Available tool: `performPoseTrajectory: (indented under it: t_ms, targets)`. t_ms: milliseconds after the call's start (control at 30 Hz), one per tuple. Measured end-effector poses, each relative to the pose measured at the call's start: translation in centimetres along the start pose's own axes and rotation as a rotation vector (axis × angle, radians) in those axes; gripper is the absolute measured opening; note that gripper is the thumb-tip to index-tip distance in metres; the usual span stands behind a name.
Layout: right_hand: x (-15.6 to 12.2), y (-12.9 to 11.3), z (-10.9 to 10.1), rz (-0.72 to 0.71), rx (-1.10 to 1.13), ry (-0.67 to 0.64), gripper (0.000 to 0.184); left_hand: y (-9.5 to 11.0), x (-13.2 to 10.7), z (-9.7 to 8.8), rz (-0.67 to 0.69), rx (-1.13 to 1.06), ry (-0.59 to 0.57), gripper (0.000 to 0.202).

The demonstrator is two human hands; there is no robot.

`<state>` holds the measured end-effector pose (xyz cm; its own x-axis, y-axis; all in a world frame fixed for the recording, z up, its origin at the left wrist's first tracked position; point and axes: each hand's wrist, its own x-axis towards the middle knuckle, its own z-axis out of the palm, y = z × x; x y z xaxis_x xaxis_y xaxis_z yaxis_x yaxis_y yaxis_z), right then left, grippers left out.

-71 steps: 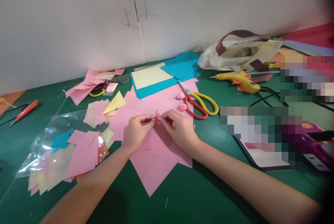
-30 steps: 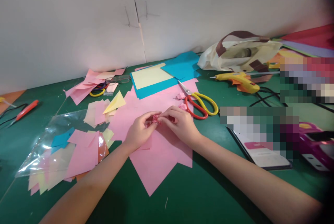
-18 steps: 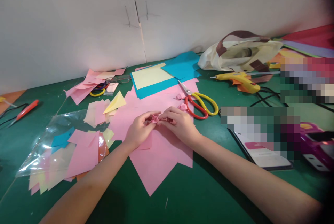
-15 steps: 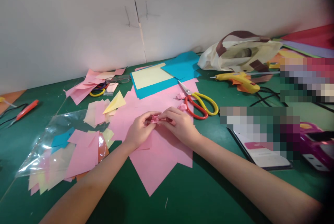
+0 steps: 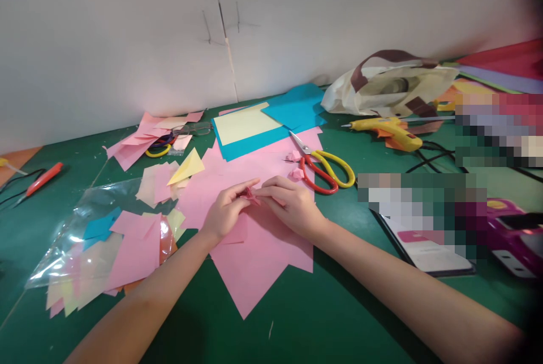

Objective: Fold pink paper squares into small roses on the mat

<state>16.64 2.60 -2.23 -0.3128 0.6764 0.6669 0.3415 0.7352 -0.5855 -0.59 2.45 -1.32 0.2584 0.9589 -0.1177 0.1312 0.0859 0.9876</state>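
A small folded pink paper piece (image 5: 250,195) is held between my two hands, above large pink paper sheets (image 5: 250,273). My left hand (image 5: 224,211) pinches its left side between thumb and fingers. From the right, the bent fingers of my right hand (image 5: 291,202) close on its other side; the fingertips partly hide it. Just beyond my right hand lie two little folded pink paper shapes (image 5: 297,173). Next to them rest scissors (image 5: 324,168) with one red and one yellow handle, blades pointing away to the left.
Left, a clear plastic bag (image 5: 63,251) lies among colored paper pieces (image 5: 136,245). Blue sheets (image 5: 297,106) and a cream sheet (image 5: 246,123) lie at the back. To the right are a yellow glue gun (image 5: 388,127), a fabric bag (image 5: 352,98), a phone-like device (image 5: 445,259) and a purple object (image 5: 515,239).
The folded paper has turned slightly between my fingers. My right fingers have straightened a little and shifted across its right side; my left hand has barely moved.
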Motion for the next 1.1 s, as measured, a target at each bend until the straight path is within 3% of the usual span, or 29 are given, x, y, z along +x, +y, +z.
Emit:
performPoseTrajectory:
  t_ms: [333,667,833,1100]
  targets:
    - [0.16,-0.46,-0.50,-0.097,-0.060,-0.033,0.027,0.57,-0.31,0.27,0.060,0.075,-0.034,0.043]
    - [0.12,-0.04,-0.29,-0.017,-0.046,-0.030,0.024,0.76,-0.30,0.21,0.067,0.144,-0.022,0.047]
    - [0.22,-0.16,-0.33,-0.016,-0.134,-0.058,0.025,0.39,-0.22,0.15,0.049,0.087,0.015,0.046]
    - [0.27,-0.42,-0.21,-0.037,-0.248,-0.055,0.017,0.97,-0.26,0.32,0.117,0.231,0.037,0.038]
